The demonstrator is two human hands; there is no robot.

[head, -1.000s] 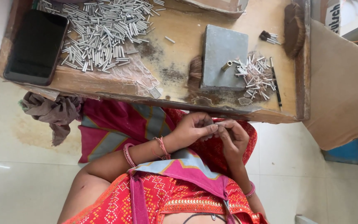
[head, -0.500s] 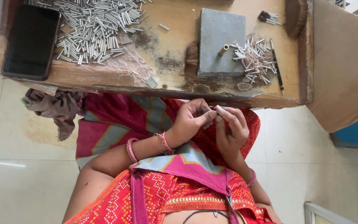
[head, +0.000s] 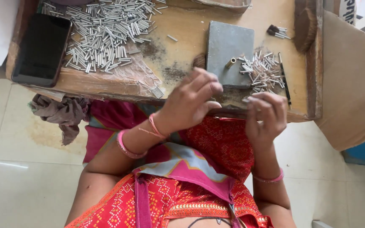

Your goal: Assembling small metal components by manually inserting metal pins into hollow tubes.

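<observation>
Low in the frame, the left hand (head: 191, 101) is curling loosely, seemingly empty; the right hand (head: 266, 114) is pinching something I cannot tell; above, a small tube pile (head: 262, 71) is lying within reach beside the grey block (head: 229, 50) on the surface (head: 182, 50); the bigger heap (head: 102, 33) is sitting upper left.

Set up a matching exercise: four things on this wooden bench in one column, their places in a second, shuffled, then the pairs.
Things:
1. black phone
2. big heap of metal tubes
3. grey stone slab
4. brown cloth

Places:
A. hanging below the bench edge
B. centre of the bench
C. far left end of the bench
D. between phone and slab

Pairs: 1-C, 2-D, 3-B, 4-A
</observation>
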